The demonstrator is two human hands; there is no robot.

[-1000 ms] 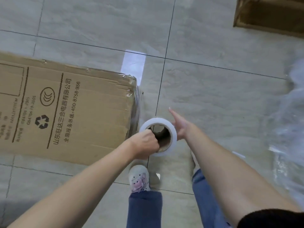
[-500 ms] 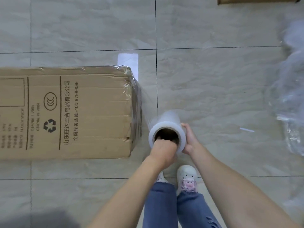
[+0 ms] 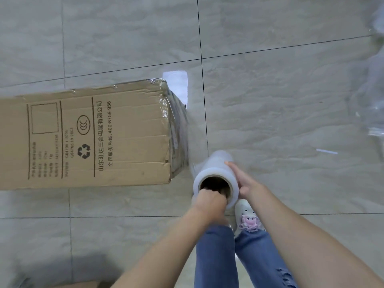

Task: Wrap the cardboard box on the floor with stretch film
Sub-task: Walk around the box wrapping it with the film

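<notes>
A: Where does the cardboard box (image 3: 87,134) lie from the hands?

B: On the floor (image 3: 280,90), to the left of both hands and a little ahead. Its long axis runs left to right, slightly tilted, and the short end face points at the stretch film roll (image 3: 216,177). The roll sits just beside the near right corner of that end, apart from it, with a sheet of film (image 3: 192,132) stretched from the roll across to the end face.

A: And the hands?

B: The left hand (image 3: 209,199) has its fingers curled into the cardboard core, holding the roll from inside. The right hand (image 3: 242,180) lies on the roll's outer side with fairly straight fingers, pressing rather than grasping. The left hand is the nearer one to the box.

A: So what does the next move turn on?

B: I'd judge the roll must go round that near corner and along the box's long near side, leftward, with the film kept taut. The roll's own axis points away from the person and down, roughly across the box's length.

A: Any difference from half a second ago?

B: The box now looks rotated in view, its right end tipped upward, and more of the end face shows. The right hand has slid forward along the roll, fingers reaching further up it. The roll has stayed close to the same corner. One shoe (image 3: 248,219) shows below the roll instead of two.
</notes>
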